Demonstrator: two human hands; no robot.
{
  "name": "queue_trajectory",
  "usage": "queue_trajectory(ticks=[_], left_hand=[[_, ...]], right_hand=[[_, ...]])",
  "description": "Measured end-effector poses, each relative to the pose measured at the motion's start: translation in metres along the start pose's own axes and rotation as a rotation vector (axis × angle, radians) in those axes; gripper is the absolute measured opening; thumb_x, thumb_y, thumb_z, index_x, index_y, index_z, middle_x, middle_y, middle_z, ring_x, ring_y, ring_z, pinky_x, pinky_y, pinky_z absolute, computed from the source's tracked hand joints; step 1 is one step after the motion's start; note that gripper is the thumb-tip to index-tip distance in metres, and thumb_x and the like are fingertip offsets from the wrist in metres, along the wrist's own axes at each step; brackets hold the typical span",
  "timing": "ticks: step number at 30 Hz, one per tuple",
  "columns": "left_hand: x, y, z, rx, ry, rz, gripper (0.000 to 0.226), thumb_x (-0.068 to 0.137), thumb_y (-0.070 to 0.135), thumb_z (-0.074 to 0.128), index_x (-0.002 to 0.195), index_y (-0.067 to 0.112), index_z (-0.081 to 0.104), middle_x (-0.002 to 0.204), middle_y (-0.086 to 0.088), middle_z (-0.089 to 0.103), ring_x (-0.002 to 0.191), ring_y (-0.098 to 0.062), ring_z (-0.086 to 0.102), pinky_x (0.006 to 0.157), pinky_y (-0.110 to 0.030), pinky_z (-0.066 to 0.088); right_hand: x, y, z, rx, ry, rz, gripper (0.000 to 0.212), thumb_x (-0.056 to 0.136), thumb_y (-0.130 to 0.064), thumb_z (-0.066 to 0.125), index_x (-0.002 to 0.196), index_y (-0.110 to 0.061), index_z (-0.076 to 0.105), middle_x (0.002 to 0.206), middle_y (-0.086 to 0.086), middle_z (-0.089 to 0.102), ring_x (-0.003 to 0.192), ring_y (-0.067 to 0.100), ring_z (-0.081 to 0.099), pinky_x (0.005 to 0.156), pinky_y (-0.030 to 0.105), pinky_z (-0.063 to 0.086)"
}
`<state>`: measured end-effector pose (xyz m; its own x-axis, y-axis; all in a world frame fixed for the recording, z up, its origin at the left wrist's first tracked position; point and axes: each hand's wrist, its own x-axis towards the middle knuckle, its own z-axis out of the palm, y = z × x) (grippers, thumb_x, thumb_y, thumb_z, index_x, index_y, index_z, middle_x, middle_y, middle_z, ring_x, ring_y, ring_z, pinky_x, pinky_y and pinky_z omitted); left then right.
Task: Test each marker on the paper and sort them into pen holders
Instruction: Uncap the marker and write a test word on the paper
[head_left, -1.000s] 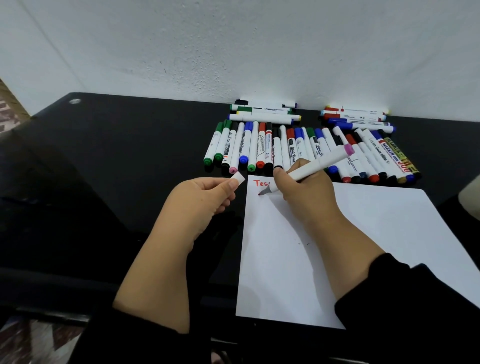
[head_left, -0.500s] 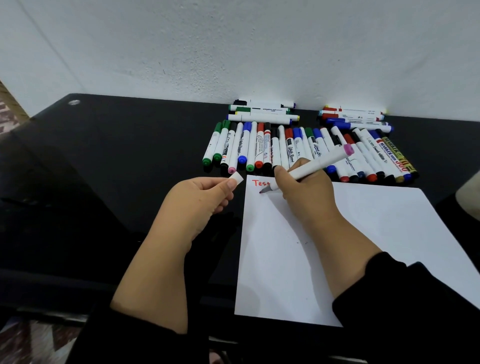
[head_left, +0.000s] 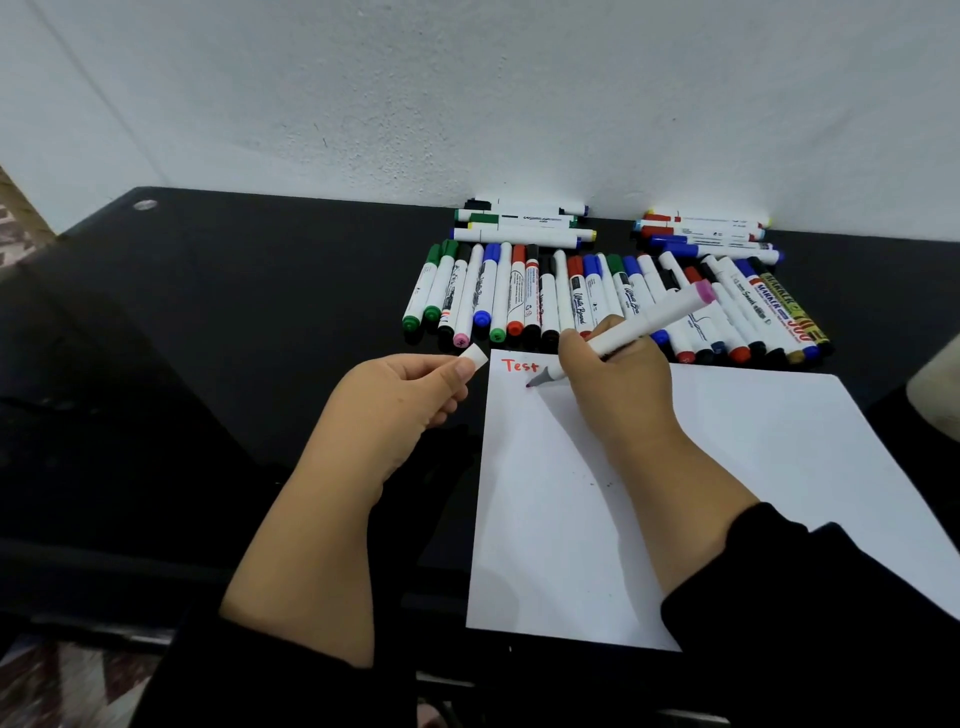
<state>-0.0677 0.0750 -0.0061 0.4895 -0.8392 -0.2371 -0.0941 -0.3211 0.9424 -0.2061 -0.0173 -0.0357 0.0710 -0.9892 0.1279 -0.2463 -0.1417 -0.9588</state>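
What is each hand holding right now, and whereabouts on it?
The right hand grips a white marker low on its barrel, near the tip. The left hand pinches the marker's white cap at one end.

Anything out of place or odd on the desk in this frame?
Nothing damaged or spilled. One oddity: the task needs pen holders, yet none shows. The right hand holds a marker to the paper; the left hand pinches its cap.
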Motion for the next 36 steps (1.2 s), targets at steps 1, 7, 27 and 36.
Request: queue_trajectory(ticks=[1, 7, 27, 36], left_hand=[[0.000, 0.000, 0.000, 0.002, 0.000, -0.001, 0.012, 0.087, 0.027, 0.062, 0.075, 0.029, 0.064, 0.078, 0.005, 0.068, 0.075, -0.008, 0.060, 0.077, -0.023, 0.052], [0.000, 0.001, 0.001, 0.022, -0.010, -0.015, 0.011, 0.087, 0.026, 0.062, 0.076, 0.029, 0.063, 0.080, 0.004, 0.068, 0.079, -0.010, 0.061, 0.080, -0.025, 0.052], [-0.005, 0.004, 0.007, 0.114, -0.090, -0.003, 0.008, 0.085, 0.030, 0.065, 0.083, 0.037, 0.068, 0.081, 0.008, 0.069, 0.075, -0.006, 0.058, 0.078, -0.024, 0.051], [-0.009, 0.009, 0.009, 0.176, -0.075, 0.060, 0.010, 0.085, 0.030, 0.064, 0.090, 0.037, 0.069, 0.080, 0.007, 0.067, 0.076, -0.011, 0.056, 0.077, -0.030, 0.051]], right_hand=[[0.000, 0.000, 0.000, 0.005, 0.011, 0.001, 0.036, 0.085, -0.011, 0.057, 0.056, -0.016, 0.036, 0.043, -0.010, 0.042, 0.040, 0.001, 0.037, 0.040, 0.011, 0.028], [0.000, -0.003, -0.002, 0.028, 0.043, 0.014, 0.035, 0.088, -0.010, 0.056, 0.059, -0.016, 0.035, 0.053, -0.004, 0.039, 0.039, 0.000, 0.038, 0.039, 0.009, 0.029], [-0.005, -0.014, -0.005, 0.480, -0.199, 0.096, 0.035, 0.091, -0.009, 0.057, 0.060, -0.014, 0.042, 0.042, -0.004, 0.043, 0.041, 0.009, 0.033, 0.043, 0.020, 0.030], [-0.006, -0.014, -0.005, 0.487, -0.356, 0.146, 0.022, 0.081, -0.011, 0.070, 0.069, -0.015, 0.052, 0.044, -0.006, 0.042, 0.041, 0.009, 0.029, 0.042, 0.020, 0.027]])
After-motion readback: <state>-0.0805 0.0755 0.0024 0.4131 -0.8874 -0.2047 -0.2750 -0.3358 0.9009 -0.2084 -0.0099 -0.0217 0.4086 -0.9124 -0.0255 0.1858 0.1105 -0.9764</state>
